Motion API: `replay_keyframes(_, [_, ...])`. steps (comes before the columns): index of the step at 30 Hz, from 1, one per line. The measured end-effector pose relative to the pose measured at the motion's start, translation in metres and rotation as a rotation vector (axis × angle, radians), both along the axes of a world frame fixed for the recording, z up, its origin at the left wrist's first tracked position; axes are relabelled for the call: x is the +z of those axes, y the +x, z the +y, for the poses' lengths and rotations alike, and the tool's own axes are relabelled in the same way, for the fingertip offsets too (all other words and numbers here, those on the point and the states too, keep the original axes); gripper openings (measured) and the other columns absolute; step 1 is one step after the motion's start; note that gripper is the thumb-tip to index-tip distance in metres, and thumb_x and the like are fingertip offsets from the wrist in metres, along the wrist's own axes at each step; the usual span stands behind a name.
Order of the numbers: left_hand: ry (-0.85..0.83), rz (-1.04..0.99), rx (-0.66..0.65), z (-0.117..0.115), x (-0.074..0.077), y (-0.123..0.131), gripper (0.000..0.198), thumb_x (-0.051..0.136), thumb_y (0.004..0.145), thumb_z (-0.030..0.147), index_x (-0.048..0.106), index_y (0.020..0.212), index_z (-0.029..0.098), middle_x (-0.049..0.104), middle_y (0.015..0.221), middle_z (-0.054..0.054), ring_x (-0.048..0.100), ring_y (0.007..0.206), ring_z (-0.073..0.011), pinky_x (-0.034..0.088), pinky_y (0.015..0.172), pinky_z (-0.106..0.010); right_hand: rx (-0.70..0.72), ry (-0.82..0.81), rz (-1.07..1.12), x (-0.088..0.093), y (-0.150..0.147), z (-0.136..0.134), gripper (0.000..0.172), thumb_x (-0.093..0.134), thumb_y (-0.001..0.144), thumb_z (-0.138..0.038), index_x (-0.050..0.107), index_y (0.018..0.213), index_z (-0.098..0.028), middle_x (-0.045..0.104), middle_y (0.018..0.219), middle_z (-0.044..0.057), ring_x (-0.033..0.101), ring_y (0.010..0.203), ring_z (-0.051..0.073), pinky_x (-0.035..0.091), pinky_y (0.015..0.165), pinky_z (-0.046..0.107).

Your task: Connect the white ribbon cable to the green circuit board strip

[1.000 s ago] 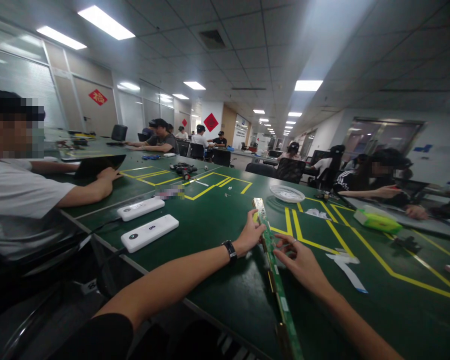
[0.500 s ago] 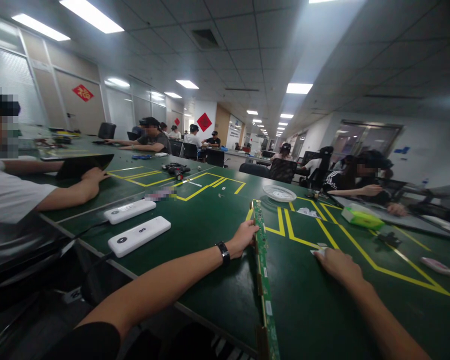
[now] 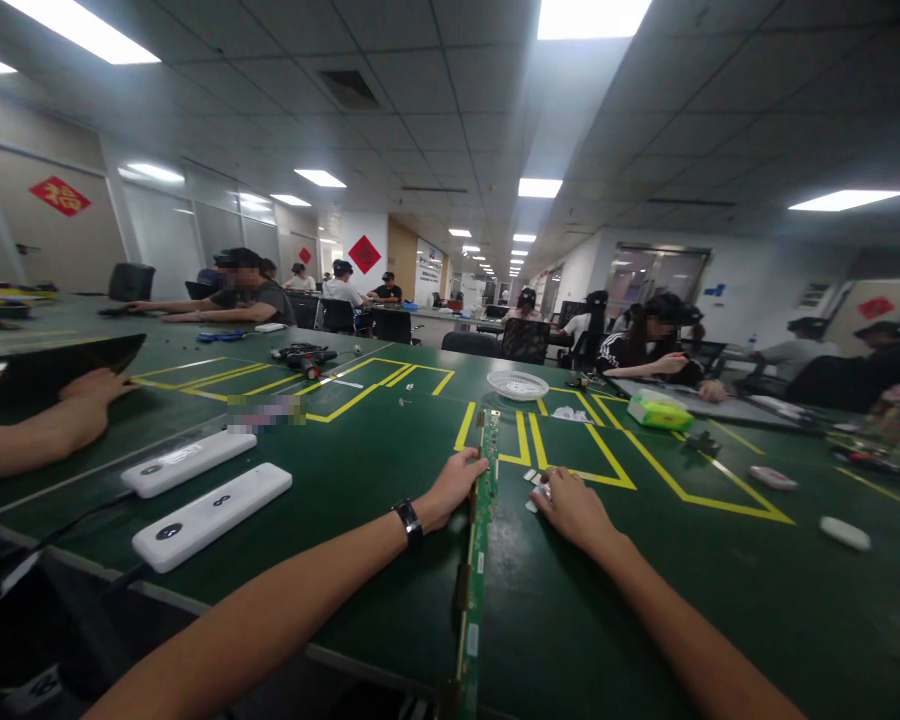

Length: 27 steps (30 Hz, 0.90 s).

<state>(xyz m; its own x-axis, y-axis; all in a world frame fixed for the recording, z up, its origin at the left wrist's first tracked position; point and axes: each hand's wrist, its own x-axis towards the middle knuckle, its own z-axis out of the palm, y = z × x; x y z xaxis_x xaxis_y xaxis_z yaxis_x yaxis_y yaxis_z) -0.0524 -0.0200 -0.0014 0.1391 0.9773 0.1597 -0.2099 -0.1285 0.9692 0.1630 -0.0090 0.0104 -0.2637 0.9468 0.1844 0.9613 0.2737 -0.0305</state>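
From the head camera's view, the left hand point(image 3: 454, 487) grips the long green circuit board point(image 3: 478, 560) near its far end, the board running back toward the wearer. The right hand point(image 3: 579, 510), at the board a second ago, now bends over white scraps point(image 3: 531, 477) just beside it; whether it pinches them I can't tell. So the left alone steadies the board.

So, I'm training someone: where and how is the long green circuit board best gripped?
Probably by its long edges, midway along, from the right: the board is narrow, its face bears components, and the left hand holds its far part from the left.
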Motion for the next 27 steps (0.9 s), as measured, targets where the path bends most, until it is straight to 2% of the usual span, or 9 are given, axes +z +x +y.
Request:
replay_keyframes(4, [0.005, 0.033, -0.015, -0.0050, 0.0048, 0.0017, 0.029, 0.065, 0.078, 0.038, 0.060, 0.093, 0.014, 0.067, 0.079, -0.003, 0.064, 0.074, -0.0159, 0.050, 0.070, -0.025, -0.016, -0.018, -0.004, 0.0007, 0.0019, -0.0001, 0.047, 0.043, 0.089, -0.044, 0.053, 0.125, -0.016, 0.047, 0.132, 0.017, 0.044, 0.119, 0.033, 0.039, 0.092, 0.043])
replay_keyframes(9, [0.006, 0.018, -0.041, -0.0073, 0.0065, 0.0036, 0.026, 0.062, 0.080, 0.036, 0.061, 0.094, 0.014, 0.068, 0.082, -0.003, 0.063, 0.074, -0.0156, 0.049, 0.070, -0.025, -0.014, -0.052, 0.021, 0.0028, 0.0016, -0.0015, 0.039, 0.043, 0.088, -0.038, 0.058, 0.116, -0.016, 0.052, 0.126, 0.016, 0.046, 0.115, 0.031, 0.039, 0.089, 0.043])
replay_keyframes(12, [0.003, 0.028, -0.012, -0.0073, 0.0062, 0.0045, 0.024, 0.061, 0.080, 0.036, 0.063, 0.092, 0.015, 0.068, 0.082, -0.003, 0.063, 0.073, -0.0153, 0.049, 0.072, -0.026, -0.008, -0.055, 0.047, 0.0032, 0.0030, -0.0014, 0.036, 0.046, 0.086, -0.038, 0.060, 0.112, -0.017, 0.054, 0.121, 0.015, 0.047, 0.113, 0.030, 0.039, 0.088, 0.040])
replay_keyframes(21, [0.034, 0.085, 0.025, -0.0051, 0.0029, 0.0048, 0.027, 0.062, 0.079, 0.040, 0.064, 0.091, 0.015, 0.067, 0.084, -0.003, 0.061, 0.077, -0.0159, 0.048, 0.075, -0.024, -0.133, 0.025, 0.019, -0.0040, -0.0016, 0.0019, 0.048, 0.038, 0.092, -0.048, 0.059, 0.115, -0.012, 0.052, 0.122, 0.020, 0.044, 0.116, 0.031, 0.036, 0.092, 0.041])
replay_keyframes(27, [0.070, 0.104, 0.002, -0.0056, 0.0027, 0.0048, 0.026, 0.059, 0.081, 0.039, 0.064, 0.093, 0.015, 0.067, 0.085, -0.003, 0.061, 0.077, -0.0155, 0.047, 0.075, -0.025, -0.056, 0.012, 0.136, -0.0010, -0.0003, 0.0023, 0.034, 0.049, 0.086, -0.040, 0.061, 0.104, -0.014, 0.056, 0.114, 0.015, 0.049, 0.109, 0.028, 0.038, 0.086, 0.035])
